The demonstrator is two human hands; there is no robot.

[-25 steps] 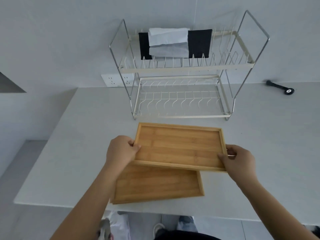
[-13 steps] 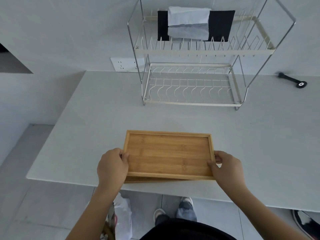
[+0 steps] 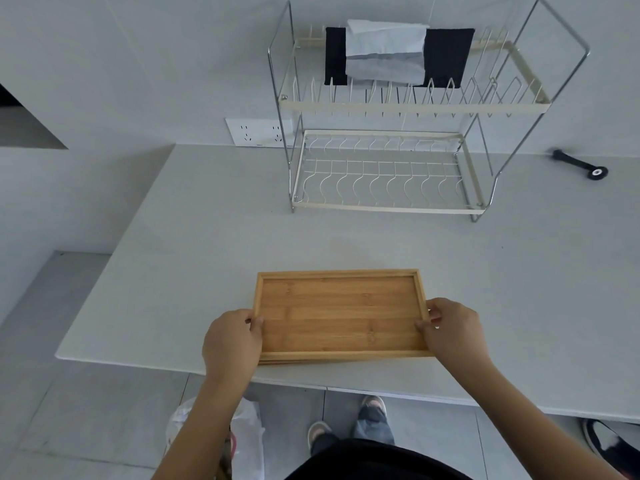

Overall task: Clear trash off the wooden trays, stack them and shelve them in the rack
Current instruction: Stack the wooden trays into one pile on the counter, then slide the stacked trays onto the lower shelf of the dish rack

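Observation:
Two wooden trays lie stacked near the table's front edge; the top tray [image 3: 339, 313] is bare inside and covers the lower one, of which only a thin front edge [image 3: 343, 360] shows. My left hand [image 3: 232, 337] grips the stack's left short side, thumb over the rim. My right hand [image 3: 450, 332] grips the right short side the same way. The two-tier wire rack [image 3: 384, 181] stands at the back of the table, its lower shelf bare.
A black and white folded cloth [image 3: 394, 57] sits on the rack's upper tier. A black handle tool [image 3: 580, 163] lies at the back right. A wall socket [image 3: 258, 131] is left of the rack. A plastic bag [image 3: 242, 441] stands on the floor below the table's edge.
The upper tray, held skewed above the lower one, has come down and squared up on it. Both hands kept their grip on its short sides.

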